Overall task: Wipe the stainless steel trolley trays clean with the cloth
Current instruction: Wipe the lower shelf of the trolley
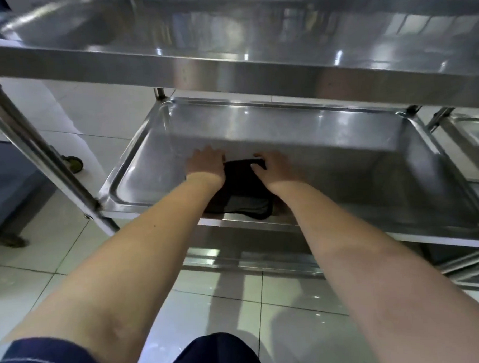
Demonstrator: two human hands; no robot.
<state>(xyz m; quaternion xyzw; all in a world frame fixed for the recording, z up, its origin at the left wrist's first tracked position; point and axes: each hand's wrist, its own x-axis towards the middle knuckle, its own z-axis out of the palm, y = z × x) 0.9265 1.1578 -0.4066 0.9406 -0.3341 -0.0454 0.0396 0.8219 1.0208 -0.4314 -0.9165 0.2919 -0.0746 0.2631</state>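
Observation:
A dark cloth (243,193) lies in the middle tray (341,149) of the stainless steel trolley, reaching from the tray's centre back over its near rim. My left hand (206,164) rests at the cloth's left far corner. Over on the other side, my right hand (272,170) sits on the right far corner. The fingers of both hands point away from me and their tips are hidden, so I cannot tell whether they press flat or pinch the cloth. The top tray (255,57) overhangs above the hands.
A slanted steel upright (37,157) of the trolley frame stands at the left, a castor wheel (74,164) behind it. A lower tray rim (250,259) shows below. Part of a second trolley (469,133) is at the right. White floor tiles lie underneath.

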